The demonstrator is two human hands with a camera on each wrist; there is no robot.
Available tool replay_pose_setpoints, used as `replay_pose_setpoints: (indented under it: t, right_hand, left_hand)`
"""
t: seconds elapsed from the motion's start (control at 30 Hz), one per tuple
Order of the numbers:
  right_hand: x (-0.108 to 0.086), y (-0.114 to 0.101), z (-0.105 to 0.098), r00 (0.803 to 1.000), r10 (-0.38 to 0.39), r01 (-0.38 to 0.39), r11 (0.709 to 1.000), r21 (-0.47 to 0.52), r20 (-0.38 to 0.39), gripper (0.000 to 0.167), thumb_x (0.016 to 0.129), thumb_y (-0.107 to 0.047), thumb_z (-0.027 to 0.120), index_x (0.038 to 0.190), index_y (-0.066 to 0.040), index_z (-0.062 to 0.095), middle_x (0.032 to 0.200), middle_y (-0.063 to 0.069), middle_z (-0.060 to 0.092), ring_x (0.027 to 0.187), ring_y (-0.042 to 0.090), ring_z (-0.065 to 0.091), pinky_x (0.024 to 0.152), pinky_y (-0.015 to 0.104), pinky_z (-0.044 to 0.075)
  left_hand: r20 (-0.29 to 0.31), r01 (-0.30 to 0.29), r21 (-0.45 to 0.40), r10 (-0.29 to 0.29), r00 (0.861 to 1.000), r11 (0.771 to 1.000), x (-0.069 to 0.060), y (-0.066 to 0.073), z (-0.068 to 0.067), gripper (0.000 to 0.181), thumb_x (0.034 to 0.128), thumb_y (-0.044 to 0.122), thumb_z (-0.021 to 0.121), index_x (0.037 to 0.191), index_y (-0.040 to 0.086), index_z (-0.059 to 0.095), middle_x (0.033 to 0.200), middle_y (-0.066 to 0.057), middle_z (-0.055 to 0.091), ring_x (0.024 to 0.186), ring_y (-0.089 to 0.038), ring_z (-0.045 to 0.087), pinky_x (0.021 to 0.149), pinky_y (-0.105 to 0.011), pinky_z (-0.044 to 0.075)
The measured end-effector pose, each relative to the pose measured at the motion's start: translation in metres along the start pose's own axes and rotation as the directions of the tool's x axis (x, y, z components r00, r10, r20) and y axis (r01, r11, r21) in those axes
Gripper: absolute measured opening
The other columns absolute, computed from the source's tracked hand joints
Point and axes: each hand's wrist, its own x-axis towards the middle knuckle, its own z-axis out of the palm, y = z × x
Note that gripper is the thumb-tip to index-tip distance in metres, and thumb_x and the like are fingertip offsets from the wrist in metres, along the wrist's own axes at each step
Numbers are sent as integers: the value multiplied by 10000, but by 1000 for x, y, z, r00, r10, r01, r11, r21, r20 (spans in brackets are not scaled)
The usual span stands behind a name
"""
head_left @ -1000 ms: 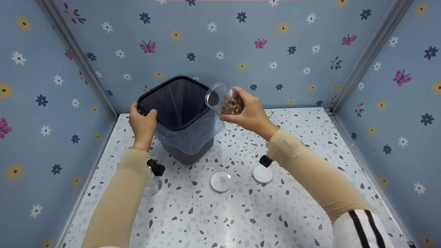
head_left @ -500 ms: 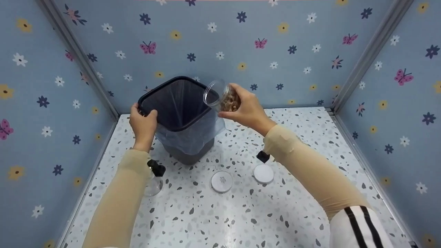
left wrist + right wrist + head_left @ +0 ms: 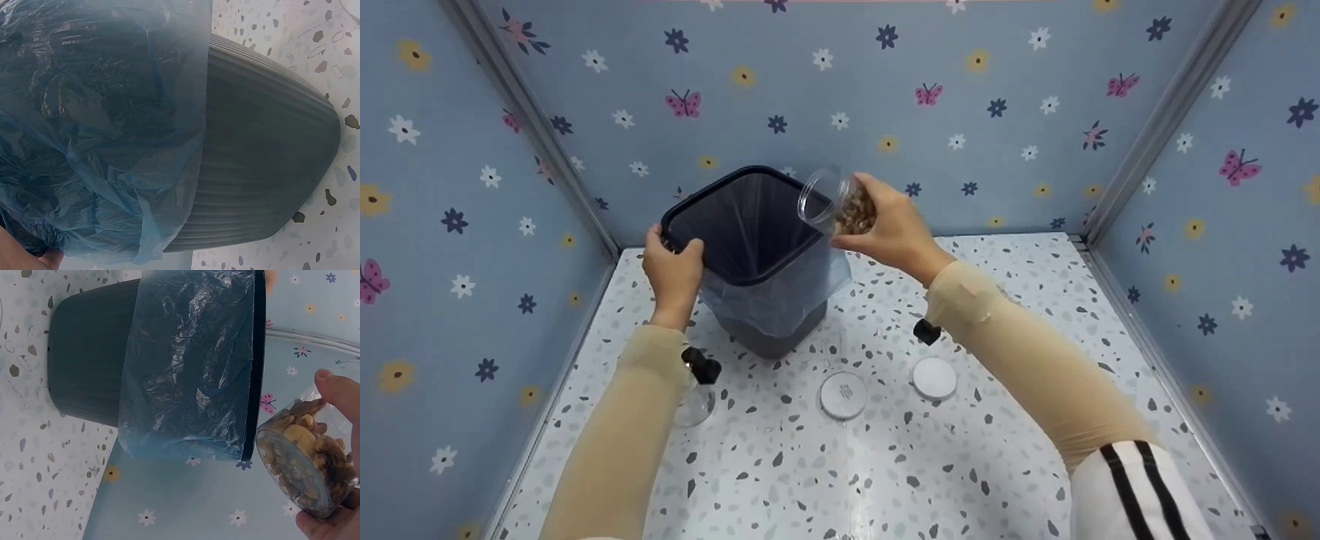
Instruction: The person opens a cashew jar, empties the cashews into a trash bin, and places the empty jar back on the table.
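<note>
My left hand (image 3: 671, 274) grips the near-left rim of a grey trash bin (image 3: 769, 345), thumb inside and fingers outside. A thin bluish bag (image 3: 112, 129) lines the bin and hangs over its outside. With my right hand (image 3: 896, 229) I hold a clear plastic jar (image 3: 815, 201) tilted on its side at the bin's right rim. Its open mouth points left over the bin. Brown and tan dried pieces (image 3: 306, 444) lie inside the jar towards its base; they look like dried mushrooms, though the kind is unclear. The bin's bottom is hidden in shadow.
Two round white lids, one nearer the middle (image 3: 844, 395) and one to the right (image 3: 934, 378), lie on the speckled tabletop (image 3: 915, 480). Another clear container (image 3: 695, 406) stands partly hidden behind my left forearm. Patterned blue walls (image 3: 870, 97) enclose the back and sides.
My right hand has moved slightly left and up with the jar, bringing its mouth further over the bin's rim. The left hand and the bin have hardly moved.
</note>
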Motion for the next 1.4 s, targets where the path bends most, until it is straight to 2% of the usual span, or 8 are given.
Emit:
replay_pose_setpoints:
  t: [0.17,0.43,0.7,0.9,1.4]
  right_hand:
    - [3,-2,3,1000,-4,4,999,-40,4,1096,794,-328,984,1668,-47,383,1580,178,573,1392,326,599,1222,423,479]
    - [3,-2,7,1000,-9,9,999,-51,4,981,795,-294,984,1585,-103,433,1397,160,665,1223,315,665,1088,449,557]
    - [6,-5,9,999,-54,54,990,-129,1,947,830,-338,951,1603,-105,454,1481,157,637,1318,337,624,1167,506,497]
    - [5,-5,13,997,-79,77,987,-140,-7,956,843,-354,943,1638,-116,468,1612,125,549,1445,325,567,1231,487,457]
    - [10,-6,15,994,-106,104,986,-131,-5,957,851,-324,949,1652,-134,462,1617,131,528,1449,335,543,1221,481,468]
  left_hand:
    - [9,21,0,-21,1000,1000,-1,-1,-1,767,982,133,572,1685,-12,304,1683,-253,438,1568,-338,455,1272,-431,418]
    - [3,21,0,-21,1000,1000,0,-1,-1,755,980,130,576,1675,-21,322,1680,-249,448,1570,-330,456,1272,-423,420]
    - [11,14,-1,-14,1000,1000,0,1,-1,758,979,137,572,1677,-16,321,1686,-243,441,1571,-328,454,1271,-419,419]
    - [10,10,7,-10,1000,1000,-1,0,-2,752,987,142,564,1683,-1,317,1690,-240,437,1573,-331,452,1269,-436,422]
    - [15,12,9,-12,1000,1000,-1,0,-1,754,982,141,563,1685,10,323,1684,-245,446,1565,-348,461,1259,-450,435]
